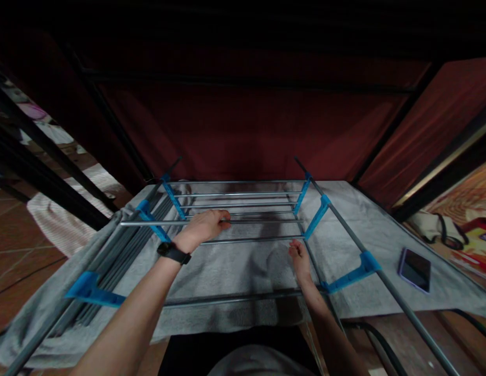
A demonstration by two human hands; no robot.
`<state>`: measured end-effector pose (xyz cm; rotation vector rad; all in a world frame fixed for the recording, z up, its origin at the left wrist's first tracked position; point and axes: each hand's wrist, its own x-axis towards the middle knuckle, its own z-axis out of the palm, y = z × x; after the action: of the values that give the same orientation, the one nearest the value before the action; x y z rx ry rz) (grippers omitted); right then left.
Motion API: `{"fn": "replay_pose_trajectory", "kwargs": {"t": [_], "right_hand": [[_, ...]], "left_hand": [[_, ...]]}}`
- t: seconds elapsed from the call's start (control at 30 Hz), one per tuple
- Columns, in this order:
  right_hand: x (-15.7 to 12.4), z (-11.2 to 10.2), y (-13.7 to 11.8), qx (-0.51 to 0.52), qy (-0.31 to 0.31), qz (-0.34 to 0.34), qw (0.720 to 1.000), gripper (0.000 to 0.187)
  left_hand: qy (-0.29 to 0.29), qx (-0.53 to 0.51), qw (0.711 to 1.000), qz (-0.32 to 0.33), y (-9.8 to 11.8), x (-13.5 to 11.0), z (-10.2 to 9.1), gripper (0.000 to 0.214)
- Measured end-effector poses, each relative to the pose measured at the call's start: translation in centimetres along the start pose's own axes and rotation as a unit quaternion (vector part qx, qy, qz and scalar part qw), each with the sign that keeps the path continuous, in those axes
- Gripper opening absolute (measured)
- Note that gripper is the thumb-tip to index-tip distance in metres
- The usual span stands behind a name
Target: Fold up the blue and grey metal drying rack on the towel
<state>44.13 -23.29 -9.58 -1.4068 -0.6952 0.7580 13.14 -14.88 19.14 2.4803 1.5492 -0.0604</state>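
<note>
From where I stand, I see the person's left hand (205, 227) reaching out over a metal frame (346, 226), its fingers narrowed and bent over a grey rod (144, 223). The rod lies crosswise under those fingers. To their left it runs past the wrist, over a blue bracket (151, 216), and its end sticks out beyond the side rail. To their right it stretches toward another blue connector (316, 216), though I cannot tell whether it meets it.

The right hand (299, 258) is nearer the body, with its fingers partly curled just beside the lower end of that right-hand connector. I see nothing in them, but cannot tell whether the tips pinch something small or touch the crossbar there.

The frame surrounds both hands, its farther crossbars lying beyond the left fingers. Left of these fingers is a bundle of loose tubes (121, 266); beneath all of it is a grey cloth (250, 269). A phone (415, 269) lies well to the right of the right fingers.

I judge the step in hand to be placing this one rod across the frame. The next move seems to call for lining up its ends with the sides, the right fingers steadying the connector.
</note>
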Motion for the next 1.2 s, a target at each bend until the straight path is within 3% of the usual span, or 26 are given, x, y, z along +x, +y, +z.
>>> {"fn": "replay_pose_trajectory", "kwargs": {"t": [0.1, 0.23, 0.37, 0.6, 0.73, 1.2], "right_hand": [[-0.5, 0.8, -0.3, 0.046, 0.01, 0.047, 0.998, 0.05], [-1.5, 1.2, -1.3, 0.101, -0.006, 0.095, 0.99, 0.051], [-2.7, 1.0, -2.2, 0.18, -0.053, 0.156, 0.97, 0.044], [-2.7, 0.6, -2.0, 0.238, -0.068, 0.236, 0.94, 0.024], [-2.1, 0.1, -1.3, 0.225, -0.066, 0.24, 0.942, 0.015], [-1.9, 0.0, -1.2, 0.193, -0.068, 0.249, 0.947, 0.026]], "left_hand": [[0.015, -0.048, 0.999, -0.019, -0.6, -0.9, 4.2, 0.035], [-0.009, -0.125, 0.992, 0.007, -1.3, -2.4, 9.8, 0.032], [-0.024, -0.143, 0.989, -0.012, -2.0, -3.6, 13.0, 0.029], [-0.037, -0.166, 0.985, -0.036, -3.8, -4.5, 16.0, 0.028], [-0.037, -0.181, 0.982, -0.043, -4.1, -4.4, 17.4, 0.027], [-0.049, -0.177, 0.982, 0.036, -0.4, -2.7, 19.6, 0.031]]}}
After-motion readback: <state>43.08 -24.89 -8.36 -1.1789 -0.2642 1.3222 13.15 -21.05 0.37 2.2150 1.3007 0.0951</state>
